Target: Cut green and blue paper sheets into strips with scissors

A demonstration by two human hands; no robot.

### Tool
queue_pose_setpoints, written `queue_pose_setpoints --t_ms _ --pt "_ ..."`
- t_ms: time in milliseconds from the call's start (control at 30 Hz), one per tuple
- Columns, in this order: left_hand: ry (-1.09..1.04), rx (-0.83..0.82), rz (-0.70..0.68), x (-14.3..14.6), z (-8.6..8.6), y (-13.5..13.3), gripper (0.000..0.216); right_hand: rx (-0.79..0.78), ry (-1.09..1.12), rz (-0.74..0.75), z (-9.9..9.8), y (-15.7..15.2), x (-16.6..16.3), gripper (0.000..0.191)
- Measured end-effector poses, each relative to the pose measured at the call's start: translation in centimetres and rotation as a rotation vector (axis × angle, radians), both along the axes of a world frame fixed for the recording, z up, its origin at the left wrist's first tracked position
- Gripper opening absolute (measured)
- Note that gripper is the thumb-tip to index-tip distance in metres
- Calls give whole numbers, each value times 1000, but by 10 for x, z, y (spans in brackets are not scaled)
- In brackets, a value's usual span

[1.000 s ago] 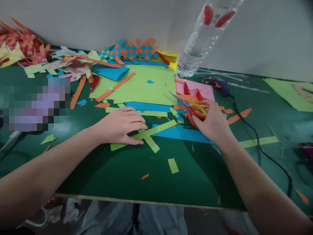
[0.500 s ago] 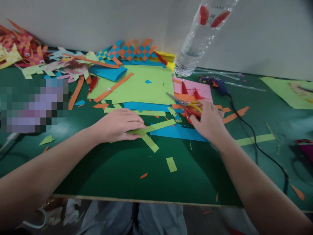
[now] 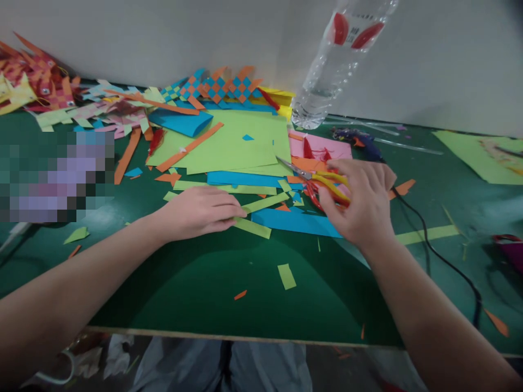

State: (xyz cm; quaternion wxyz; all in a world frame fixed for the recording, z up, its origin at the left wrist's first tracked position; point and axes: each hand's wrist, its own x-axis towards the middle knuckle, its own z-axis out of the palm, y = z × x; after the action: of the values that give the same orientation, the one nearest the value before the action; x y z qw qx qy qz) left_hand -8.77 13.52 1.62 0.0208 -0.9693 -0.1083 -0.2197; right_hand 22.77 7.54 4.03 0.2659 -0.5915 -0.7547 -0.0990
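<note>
Fingers of left hand (image 3: 200,213) bent, close together, palm down, pinching flat green paper strips (image 3: 266,202) at near centre. Right hand (image 3: 363,198), to the right, half open around yellow-and-red scissors (image 3: 324,177), blades pointing far left; cannot tell if gripped. Ribbed clear plastic bottle (image 3: 330,71) far right, little liquid low down. Blue paper strip (image 3: 294,221) between hands, smooth green table (image 3: 196,288).

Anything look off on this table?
Mostly clutter: paper scraps strewn loose across the table, some near its front edge. Bottle looks tilted, though that may be lens distortion. No spill visible. Pixelated patch at left can't be judged.
</note>
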Motion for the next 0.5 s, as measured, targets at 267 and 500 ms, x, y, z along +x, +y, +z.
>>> queue_pose_setpoints --t_ms 267,500 --pt "115 -54 113 0 -1 2 31 -308 -134 658 -11 -8 -14 39" --pt "142 -92 152 0 -3 4 34 -406 -142 696 -12 -9 -14 43"
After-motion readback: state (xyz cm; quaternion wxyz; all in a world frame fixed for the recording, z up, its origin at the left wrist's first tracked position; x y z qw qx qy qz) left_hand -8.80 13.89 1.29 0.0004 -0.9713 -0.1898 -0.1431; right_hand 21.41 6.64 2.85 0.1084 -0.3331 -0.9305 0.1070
